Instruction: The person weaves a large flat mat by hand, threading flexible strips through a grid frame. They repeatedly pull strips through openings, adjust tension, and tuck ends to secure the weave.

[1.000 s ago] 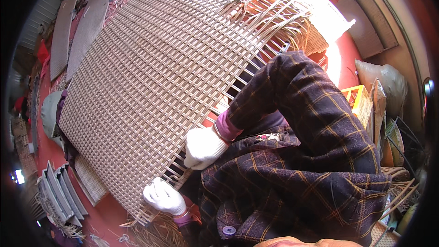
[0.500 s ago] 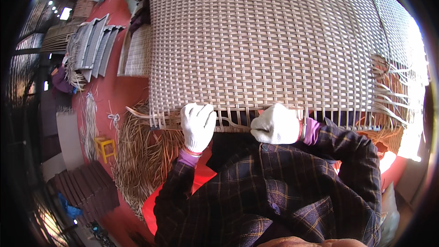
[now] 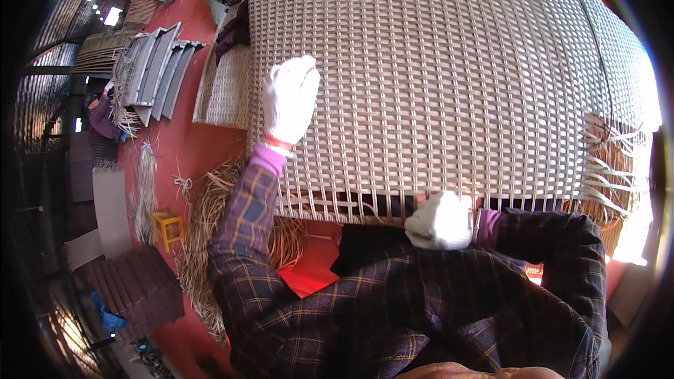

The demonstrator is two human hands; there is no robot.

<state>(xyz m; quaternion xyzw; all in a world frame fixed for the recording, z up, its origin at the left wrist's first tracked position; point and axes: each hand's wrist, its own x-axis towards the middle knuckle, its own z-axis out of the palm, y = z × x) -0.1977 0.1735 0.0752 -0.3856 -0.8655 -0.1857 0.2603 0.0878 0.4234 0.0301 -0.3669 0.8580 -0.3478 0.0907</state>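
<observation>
A large panel of woven light grey-brown wicker (image 3: 421, 84) lies in front of me, with open warp strands along its near edge. My left hand (image 3: 291, 98), in a white knitted glove, is raised over the panel's left part with its fingers curled closed; anything inside them is hidden. At the near edge, right of the middle, my right hand (image 3: 441, 221), also white-gloved, is closed beside the open strands. A thin loose wicker strand (image 3: 364, 201) curves through the gap toward it and seems pinched in its fingers.
Loose wicker strands (image 3: 200, 253) hang in a thick bundle at the left, with more strand ends (image 3: 611, 168) at the panel's right side. A yellow stool (image 3: 167, 228), stacked grey panels (image 3: 158, 74) and brown stacked pieces (image 3: 133, 288) stand on the red floor. Another person (image 3: 102, 116) is far left.
My left hand has left the near edge and risen far up over the panel. My right hand stays at the near edge; the whole view has shifted slightly.
</observation>
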